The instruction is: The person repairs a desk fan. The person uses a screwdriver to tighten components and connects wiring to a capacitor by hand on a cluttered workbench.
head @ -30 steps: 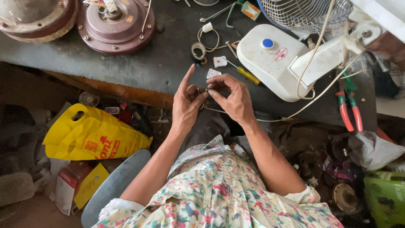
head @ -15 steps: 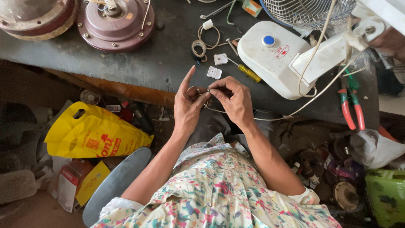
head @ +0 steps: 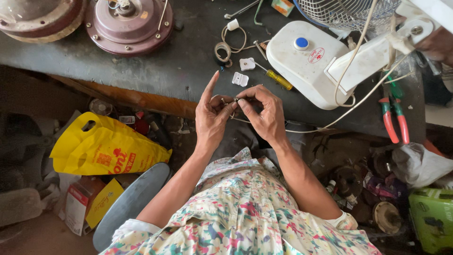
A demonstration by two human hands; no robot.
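Both of my hands meet at the front edge of a dark workbench [head: 155, 71]. My left hand [head: 213, 115] pinches a thin white wire [head: 311, 130] with thumb and middle finger, its index finger pointing up. Fingertip to fingertip with it, my right hand [head: 264, 111] pinches the same wire end. The wire runs right toward a white table fan base [head: 306, 63]. Two small white plug pieces [head: 243, 71] lie just beyond my fingers, beside a yellow-handled screwdriver [head: 276, 78].
Two maroon ceiling fan motors [head: 127, 23] sit at the bench's far left. A fan grille [head: 344, 12] is at top right, and red-handled pliers [head: 394, 118] lie on the right. Below the bench are a yellow plastic bag [head: 104, 148], boxes, a green box [head: 432, 217] and metal parts.
My hands have stayed together on the wire end, fingers shifting only slightly. The view has shifted a little.
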